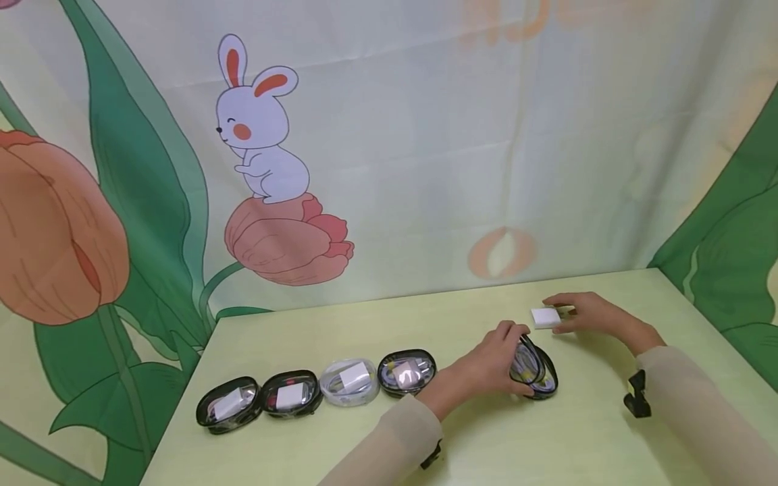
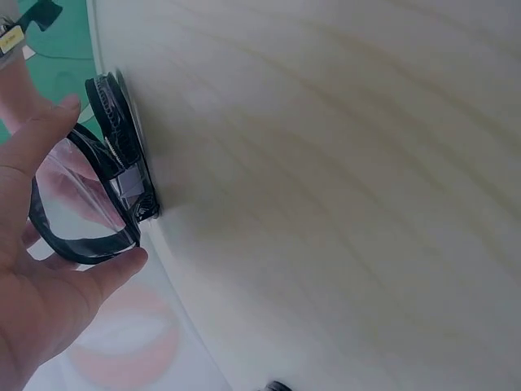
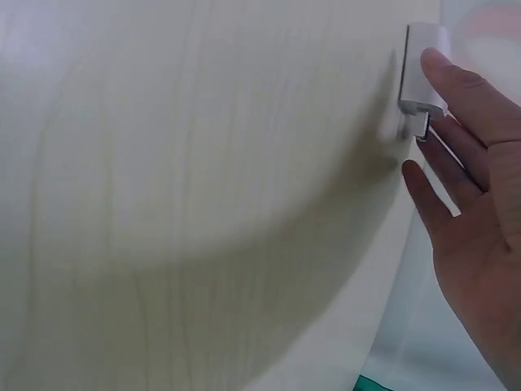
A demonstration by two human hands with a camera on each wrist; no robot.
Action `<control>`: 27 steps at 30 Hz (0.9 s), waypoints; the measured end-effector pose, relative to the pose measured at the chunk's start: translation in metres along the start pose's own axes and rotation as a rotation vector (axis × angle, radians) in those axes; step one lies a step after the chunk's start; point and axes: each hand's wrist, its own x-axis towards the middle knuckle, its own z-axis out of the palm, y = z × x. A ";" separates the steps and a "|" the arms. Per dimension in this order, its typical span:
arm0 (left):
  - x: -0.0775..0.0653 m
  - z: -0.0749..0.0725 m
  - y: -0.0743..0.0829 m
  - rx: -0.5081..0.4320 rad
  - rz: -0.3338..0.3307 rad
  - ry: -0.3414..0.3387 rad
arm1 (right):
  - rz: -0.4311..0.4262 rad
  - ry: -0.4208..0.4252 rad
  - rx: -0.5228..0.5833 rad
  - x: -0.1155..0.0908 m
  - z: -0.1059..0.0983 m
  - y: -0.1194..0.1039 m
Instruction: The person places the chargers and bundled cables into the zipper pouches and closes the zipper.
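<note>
My left hand (image 1: 489, 361) grips a clear zip case (image 1: 535, 371) with black trim, thumb and fingers spread across it. A cable shows through the plastic. In the left wrist view, the clear lid (image 2: 81, 183) stands away from the base (image 2: 118, 122), held between the thumb and fingers of the left hand (image 2: 49, 269). Just beyond the case, my right hand (image 1: 592, 314) pinches a white charger plug (image 1: 545, 318) close over the table. The right wrist view has the thumb lying on the plug (image 3: 425, 65), metal prongs toward the palm of the right hand (image 3: 480, 212).
Left of the hands, a row of similar oval cases runs along the table (image 1: 474, 445): two black-trimmed ones (image 1: 227, 403) (image 1: 292, 393), a clear-edged one (image 1: 349, 381) and another black-trimmed one (image 1: 406, 372). Each shows a charger plug inside. A printed curtain (image 1: 401, 169) hangs behind the table.
</note>
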 end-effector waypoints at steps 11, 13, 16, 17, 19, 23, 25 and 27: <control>0.000 0.001 -0.001 0.012 0.014 -0.001 | -0.058 0.058 -0.055 0.006 0.009 -0.003; 0.001 0.001 -0.001 0.009 0.016 -0.003 | -0.066 0.066 -0.059 0.007 0.011 -0.003; 0.001 0.001 -0.001 0.005 0.013 -0.005 | -0.062 0.068 -0.065 0.008 0.012 -0.003; 0.000 0.000 -0.001 0.003 0.010 -0.007 | -0.063 0.070 -0.065 0.008 0.013 -0.003; 0.000 0.000 -0.001 0.002 0.007 -0.010 | -0.065 0.073 -0.071 0.008 0.012 -0.005; -0.001 0.000 -0.001 -0.002 0.008 -0.014 | -0.055 0.076 -0.072 0.008 0.013 -0.005; -0.001 0.000 -0.001 0.000 0.010 -0.016 | -0.036 0.072 -0.069 0.007 0.014 -0.006; -0.001 0.000 -0.001 0.003 0.014 -0.016 | -0.024 0.069 -0.070 0.006 0.015 -0.007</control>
